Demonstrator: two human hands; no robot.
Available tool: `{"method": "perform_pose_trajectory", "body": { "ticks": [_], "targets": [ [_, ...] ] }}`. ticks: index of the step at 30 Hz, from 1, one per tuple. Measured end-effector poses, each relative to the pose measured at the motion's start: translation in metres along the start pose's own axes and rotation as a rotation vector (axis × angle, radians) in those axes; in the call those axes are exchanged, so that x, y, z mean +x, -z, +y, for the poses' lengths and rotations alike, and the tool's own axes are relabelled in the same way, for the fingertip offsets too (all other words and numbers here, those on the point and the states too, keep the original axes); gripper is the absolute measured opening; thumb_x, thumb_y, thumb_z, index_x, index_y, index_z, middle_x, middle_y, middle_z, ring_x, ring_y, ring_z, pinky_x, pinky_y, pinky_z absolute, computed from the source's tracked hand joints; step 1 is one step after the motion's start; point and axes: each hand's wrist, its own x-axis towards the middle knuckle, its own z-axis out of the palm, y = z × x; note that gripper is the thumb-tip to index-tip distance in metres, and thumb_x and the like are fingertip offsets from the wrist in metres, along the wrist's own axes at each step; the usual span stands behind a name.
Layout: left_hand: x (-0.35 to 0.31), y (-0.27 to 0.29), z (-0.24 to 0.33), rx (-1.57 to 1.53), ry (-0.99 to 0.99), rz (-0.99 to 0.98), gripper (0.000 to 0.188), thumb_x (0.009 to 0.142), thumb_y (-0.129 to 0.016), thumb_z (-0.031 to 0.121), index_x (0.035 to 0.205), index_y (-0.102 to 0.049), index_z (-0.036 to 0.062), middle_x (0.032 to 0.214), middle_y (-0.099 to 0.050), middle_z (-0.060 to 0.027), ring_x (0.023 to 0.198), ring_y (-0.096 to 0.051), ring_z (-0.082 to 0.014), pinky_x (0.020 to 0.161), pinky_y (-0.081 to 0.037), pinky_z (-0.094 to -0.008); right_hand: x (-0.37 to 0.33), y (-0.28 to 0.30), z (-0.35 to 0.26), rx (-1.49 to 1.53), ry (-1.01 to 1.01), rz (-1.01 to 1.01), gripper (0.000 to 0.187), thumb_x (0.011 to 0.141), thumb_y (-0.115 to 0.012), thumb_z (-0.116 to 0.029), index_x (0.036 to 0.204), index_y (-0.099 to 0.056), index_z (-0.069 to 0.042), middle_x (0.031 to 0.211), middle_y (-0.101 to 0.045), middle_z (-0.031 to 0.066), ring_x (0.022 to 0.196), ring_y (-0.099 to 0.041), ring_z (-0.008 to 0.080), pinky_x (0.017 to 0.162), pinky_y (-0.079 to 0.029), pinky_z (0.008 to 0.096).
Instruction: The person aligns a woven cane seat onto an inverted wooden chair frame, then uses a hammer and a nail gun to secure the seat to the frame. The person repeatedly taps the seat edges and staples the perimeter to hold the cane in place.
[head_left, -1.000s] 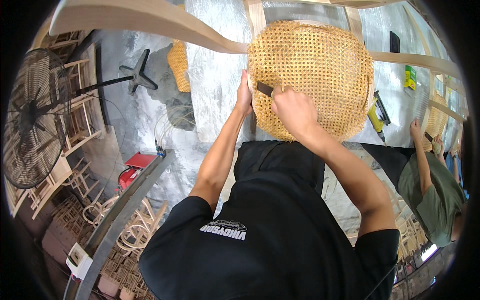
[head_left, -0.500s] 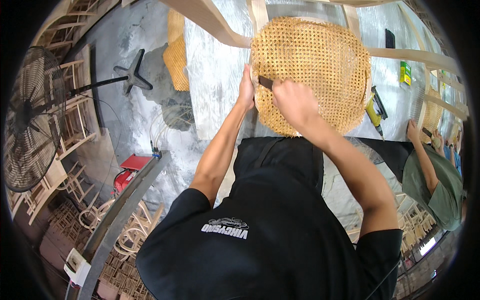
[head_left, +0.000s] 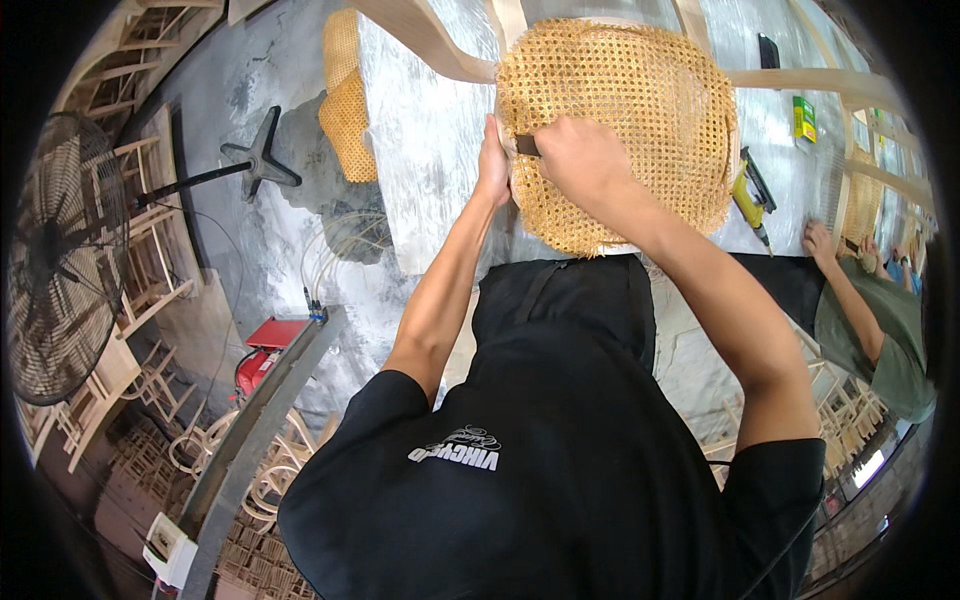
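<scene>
A chair seat covered in woven cane (head_left: pixel 625 125), with frayed strands round its rim, lies in front of me at the top of the view. My right hand (head_left: pixel 585 165) is closed over its left part, gripping a flat dark-brown tool (head_left: pixel 526 145). The tool's visible end meets the seat's left edge; the rest is hidden in my fist. At that same edge my left hand (head_left: pixel 493 170) holds the seat's side, its thumb side up and most fingers out of sight.
Pale wooden legs (head_left: pixel 430 40) extend from the seat. A yellow-black power tool (head_left: pixel 750 200) and a green-yellow box (head_left: pixel 804 118) lie right. Cane sheets (head_left: pixel 347 125), a fan (head_left: pixel 65 255) and a metal beam (head_left: pixel 265 430) are left. A co-worker (head_left: pixel 880 330) works at far right.
My right hand has moved slightly forward and left along the seat, and less of the tool shows. My left hand keeps its place at the edge. The whole view has shifted a little.
</scene>
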Motion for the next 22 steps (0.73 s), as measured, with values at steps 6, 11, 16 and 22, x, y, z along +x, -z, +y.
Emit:
{"method": "perform_pose_trajectory", "body": {
  "ticks": [6,11,16,22],
  "targets": [
    [0.004,0.005,-0.001,-0.010,0.021,-0.052,0.077,0.104,-0.026,0.067,0.146,-0.046,0.0045,0.143,-0.055,-0.0165,0.132,-0.054,-0.0292,0.112,-0.043,-0.0446,0.008,-0.003,-0.011,0.014,-0.038,-0.018,0.013,0.083,-0.063,-0.006,0.085,-0.075,-0.003,0.086,-0.072,0.0194,0.085,-0.074,0.0362,0.071,-0.061,0.0460],
    [0.010,0.014,0.003,-0.097,0.070,-0.129,0.073,0.106,-0.027,0.062,0.150,-0.043,0.0067,0.144,-0.054,-0.0154,0.130,-0.055,-0.0284,0.109,-0.046,-0.0439,0.004,-0.006,-0.015,-0.006,-0.026,-0.006,0.014,0.085,-0.064,-0.010,0.087,-0.076,-0.002,0.088,-0.072,0.0196,0.085,-0.073,0.0375,0.074,-0.059,0.0474],
    [0.010,0.007,0.000,-0.056,-0.037,-0.149,0.075,0.106,-0.021,0.064,0.148,-0.045,0.0080,0.140,-0.058,-0.0158,0.124,-0.060,-0.0304,0.105,-0.050,-0.0467,-0.013,0.011,0.022,0.036,-0.056,-0.069,0.020,0.087,-0.069,-0.024,0.092,-0.075,-0.005,0.087,-0.072,0.0192,0.083,-0.072,0.0369,0.075,-0.058,0.0495],
    [0.010,0.005,-0.005,-0.028,-0.082,-0.061,0.076,0.105,-0.026,0.066,0.149,-0.044,0.0062,0.141,-0.058,-0.0152,0.125,-0.059,-0.0309,0.107,-0.049,-0.0454,-0.047,0.015,0.048,0.055,-0.093,-0.074,0.027,0.080,-0.074,-0.032,0.090,-0.076,-0.007,0.083,-0.073,0.0196,0.080,-0.073,0.0366,0.074,-0.059,0.0474]
  ]
}}
